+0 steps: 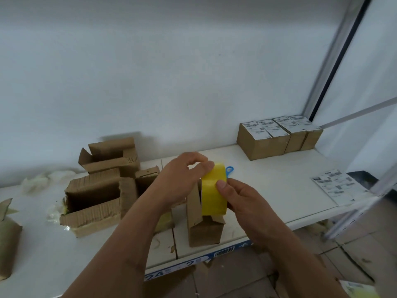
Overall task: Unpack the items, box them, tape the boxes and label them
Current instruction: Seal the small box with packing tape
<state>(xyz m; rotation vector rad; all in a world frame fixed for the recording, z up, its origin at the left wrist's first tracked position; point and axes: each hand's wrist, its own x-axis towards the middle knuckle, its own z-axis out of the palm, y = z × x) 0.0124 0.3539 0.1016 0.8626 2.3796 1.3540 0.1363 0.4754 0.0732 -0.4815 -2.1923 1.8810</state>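
A yellow tape roll (213,190) is held upright above a small brown cardboard box (204,231) with a raised flap near the table's front edge. My right hand (242,203) grips the roll from the right, thumb pressed on its face. My left hand (184,181) pinches the roll's top edge with its fingertips. A sheet of printed labels (337,186) lies on the table to the right. Three taped, labelled boxes (277,134) stand at the back right.
A large torn open carton (94,201) and further open cartons (109,155) stand left of my hands. A blue handled tool (229,169) peeks out behind the roll. Crumpled plastic (40,179) lies at the far left. A metal frame (335,61) rises at right.
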